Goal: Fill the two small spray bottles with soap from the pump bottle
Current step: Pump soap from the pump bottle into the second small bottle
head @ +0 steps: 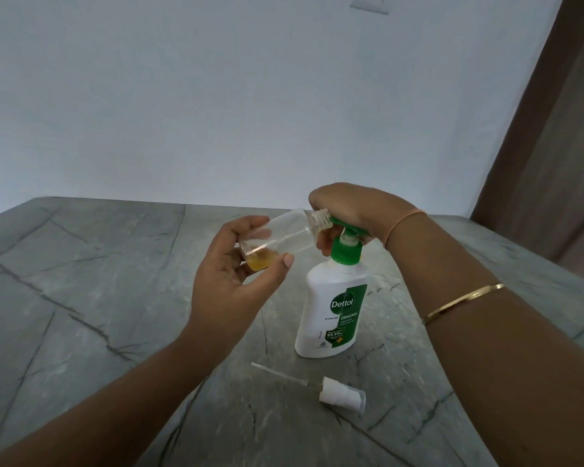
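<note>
The left hand (236, 281) pinches the light, likely slippery spray bottle (284, 235) round its base, tilted, neck at the spout of the pump bottle (331, 315) on the table (81, 281). The right hand (348, 210) curls over the pump head; that heavier bottle looks steady.

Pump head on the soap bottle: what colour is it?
Green pump head, seen best in the head view.

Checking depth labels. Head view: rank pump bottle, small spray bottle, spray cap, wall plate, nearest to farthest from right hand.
1. pump bottle, gripped at its green head by the right hand; small spray bottle, neck right beside that hand: too close to call.
2. spray cap, lying on the table nearer the camera.
3. wall plate, far behind, top of view.
</note>
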The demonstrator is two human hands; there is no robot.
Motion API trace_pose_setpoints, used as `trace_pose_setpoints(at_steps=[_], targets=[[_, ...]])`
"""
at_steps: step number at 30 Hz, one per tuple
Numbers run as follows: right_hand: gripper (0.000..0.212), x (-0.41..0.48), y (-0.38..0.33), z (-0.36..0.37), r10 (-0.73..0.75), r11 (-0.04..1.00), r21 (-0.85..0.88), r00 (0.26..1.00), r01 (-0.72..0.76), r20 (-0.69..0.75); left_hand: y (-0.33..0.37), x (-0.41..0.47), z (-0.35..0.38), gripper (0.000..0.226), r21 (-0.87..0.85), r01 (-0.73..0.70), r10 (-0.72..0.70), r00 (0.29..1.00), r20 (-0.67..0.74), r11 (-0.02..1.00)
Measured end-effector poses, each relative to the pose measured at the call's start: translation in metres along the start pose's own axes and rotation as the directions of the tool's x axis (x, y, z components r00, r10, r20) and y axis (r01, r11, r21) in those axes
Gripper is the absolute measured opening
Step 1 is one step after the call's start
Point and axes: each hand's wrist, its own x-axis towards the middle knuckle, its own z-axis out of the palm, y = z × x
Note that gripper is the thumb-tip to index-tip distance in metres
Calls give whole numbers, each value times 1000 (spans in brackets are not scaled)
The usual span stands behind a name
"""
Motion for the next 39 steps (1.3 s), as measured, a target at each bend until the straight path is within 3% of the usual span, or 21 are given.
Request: trace_pose_setpoints(at_steps=[21,31,36,39], targets=[[39,-3,0,0,-8,1000,1,1000,8,-15,1,-1,1,43,13,5,-5,1000,3,1000],[30,-4,-2,0,-38,999,30,998,40,-50,-1,-1,0,46,0,13,-13,1000,17,1000],[40,-3,-9,-7,-63,995,-83,996,58,-65,-2,-1,0,42,12,10,-11,1000,12,1000],[34,-3,-6,-6,-15,1000,-15,1000,15,-21,-2,-1,0,44,17,8,-8,1000,12,1000]])
